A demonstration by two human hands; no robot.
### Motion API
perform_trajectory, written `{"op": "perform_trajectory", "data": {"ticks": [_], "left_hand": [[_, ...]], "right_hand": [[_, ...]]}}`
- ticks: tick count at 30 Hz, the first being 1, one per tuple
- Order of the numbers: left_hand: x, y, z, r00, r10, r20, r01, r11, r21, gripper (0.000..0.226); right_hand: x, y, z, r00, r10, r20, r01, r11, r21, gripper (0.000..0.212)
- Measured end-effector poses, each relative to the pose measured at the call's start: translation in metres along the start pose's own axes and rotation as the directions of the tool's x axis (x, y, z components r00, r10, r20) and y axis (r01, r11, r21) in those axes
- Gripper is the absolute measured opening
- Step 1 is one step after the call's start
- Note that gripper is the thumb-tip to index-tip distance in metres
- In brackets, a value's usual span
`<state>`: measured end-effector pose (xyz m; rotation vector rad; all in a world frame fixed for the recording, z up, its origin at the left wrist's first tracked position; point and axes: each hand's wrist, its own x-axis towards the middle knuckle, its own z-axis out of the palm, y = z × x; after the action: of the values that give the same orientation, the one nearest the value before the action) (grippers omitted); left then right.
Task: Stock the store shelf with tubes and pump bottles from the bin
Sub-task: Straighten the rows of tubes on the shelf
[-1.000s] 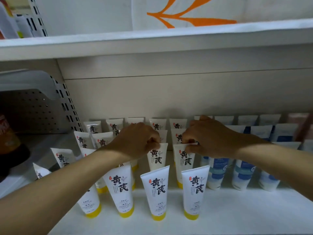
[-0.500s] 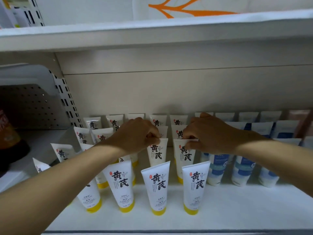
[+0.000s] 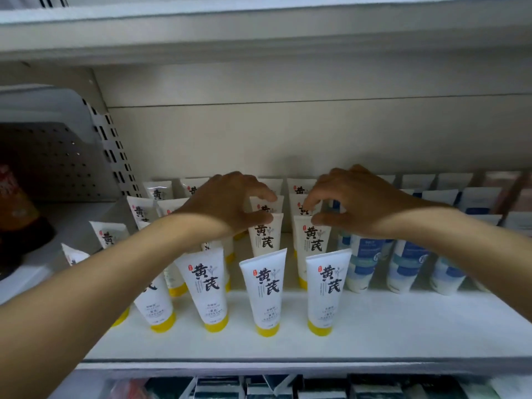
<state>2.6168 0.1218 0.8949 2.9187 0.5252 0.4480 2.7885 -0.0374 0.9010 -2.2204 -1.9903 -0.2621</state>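
Reaching over the second-row tubes [image 3: 264,236] on the shelf [image 3: 374,321], I see my left hand [image 3: 227,203] and right hand [image 3: 354,201] half-spread above their crimped tops, gripping nothing; light, soft, tippy on caps, so pinch the stiff crimp.

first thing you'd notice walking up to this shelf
Two bare hands reach in over the middle rows: the left hand and right hand, fingers spread just above the tops of white tubes with yellow caps. Those tubes stand cap-down in rows on the white shelf, with blue-and-white tubes to their right.
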Motion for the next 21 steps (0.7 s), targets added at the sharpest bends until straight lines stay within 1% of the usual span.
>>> {"op": "perform_trajectory", "data": {"ticks": [2, 3, 5, 6, 7, 8, 10, 12, 14, 17, 21], "left_hand": [[-0.006, 0.01, -0.009, 0.998, -0.003, -0.055, 0.003, 1.0, -0.007, 0.03], [-0.011, 0.014, -0.013, 0.997, -0.028, -0.072, 0.024, 0.998, -0.064, 0.027], [-0.024, 0.021, -0.019, 0.994, -0.082, -0.079, 0.06, 0.967, -0.248, 0.023], [-0.032, 0.025, -0.021, 0.995, -0.069, -0.074, 0.046, 0.961, -0.274, 0.023], [-0.039, 0.028, -0.021, 0.997, -0.035, -0.063, 0.02, 0.975, -0.222, 0.027], [-0.046, 0.031, -0.02, 0.999, -0.007, -0.041, 0.002, 0.992, -0.122, 0.035], [-0.056, 0.035, -0.014, 1.0, 0.013, 0.008, -0.013, 0.993, 0.115, 0.049], [-0.059, 0.034, -0.004, 1.0, 0.018, 0.023, -0.023, 0.967, 0.255, 0.051], [-0.06, 0.034, 0.004, 0.998, 0.037, 0.045, -0.05, 0.949, 0.312, 0.043], [-0.06, 0.036, 0.008, 0.998, 0.012, 0.057, -0.029, 0.95, 0.31, 0.031], [-0.059, 0.036, 0.011, 1.0, 0.021, 0.013, -0.025, 0.943, 0.331, 0.032]], "right_hand": [[-0.005, -0.006, -0.006, 1.0, 0.026, 0.008, -0.026, 0.998, 0.05, 0.022], [-0.01, -0.008, -0.01, 0.999, 0.041, 0.011, -0.042, 0.992, 0.115, 0.02], [-0.023, -0.013, -0.016, 0.998, 0.067, 0.001, -0.065, 0.953, 0.296, 0.016], [-0.031, -0.015, -0.019, 0.998, 0.07, -0.005, -0.064, 0.936, 0.346, 0.018], [-0.039, -0.018, -0.021, 0.998, 0.064, 0.009, -0.063, 0.932, 0.358, 0.022], [-0.045, -0.02, -0.022, 0.997, 0.062, 0.044, -0.073, 0.939, 0.336, 0.027], [-0.052, -0.025, -0.02, 0.993, 0.052, 0.108, -0.073, 0.978, 0.194, 0.037], [-0.054, -0.03, -0.014, 0.989, 0.04, 0.145, -0.048, 0.998, 0.048, 0.038], [-0.053, -0.033, -0.006, 0.983, 0.045, 0.18, -0.049, 0.999, 0.019, 0.034], [-0.053, -0.033, 0.006, 0.976, 0.057, 0.212, -0.067, 0.997, 0.04, 0.025], [-0.055, -0.031, 0.014, 0.978, 0.077, 0.195, -0.095, 0.992, 0.087, 0.013]]}}
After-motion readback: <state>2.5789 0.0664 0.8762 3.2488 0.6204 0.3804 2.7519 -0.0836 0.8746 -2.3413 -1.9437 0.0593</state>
